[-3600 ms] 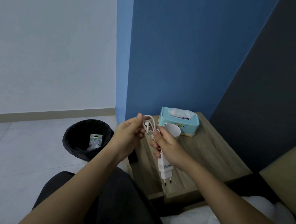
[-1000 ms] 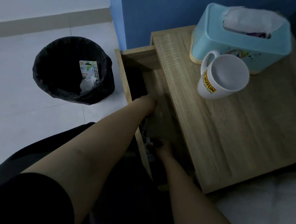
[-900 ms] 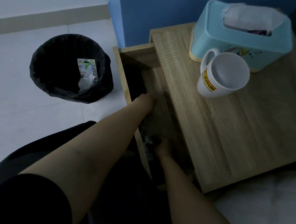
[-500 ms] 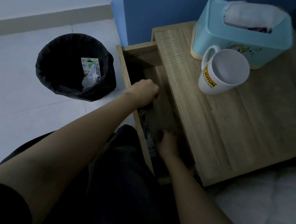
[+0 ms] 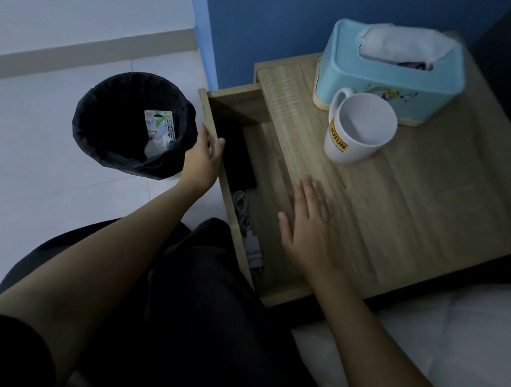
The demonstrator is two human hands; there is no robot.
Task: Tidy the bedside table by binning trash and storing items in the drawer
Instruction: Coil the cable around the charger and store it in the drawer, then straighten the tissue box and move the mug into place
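The wooden bedside table (image 5: 418, 209) has its drawer (image 5: 218, 146) pulled out to the left. Inside the drawer lie a white charger with its coiled cable (image 5: 247, 230) and a dark flat object (image 5: 239, 157). My left hand (image 5: 202, 160) rests on the outer face of the drawer front, fingers spread against the wood, holding nothing. My right hand (image 5: 307, 223) hovers flat and open over the table's left edge, above the drawer. On the table top stand a white mug (image 5: 357, 131) and a light blue tissue box (image 5: 391, 69).
A black-lined bin (image 5: 132, 125) with a printed card package and crumpled paper inside stands on the tiled floor left of the drawer. My dark-clothed legs fill the lower middle. White bedding (image 5: 451, 352) lies at the lower right, a blue wall behind.
Both hands have come out of the drawer, leaving the charger and cable inside. My left hand moved to the drawer front; my right hand rose flat over the table edge.
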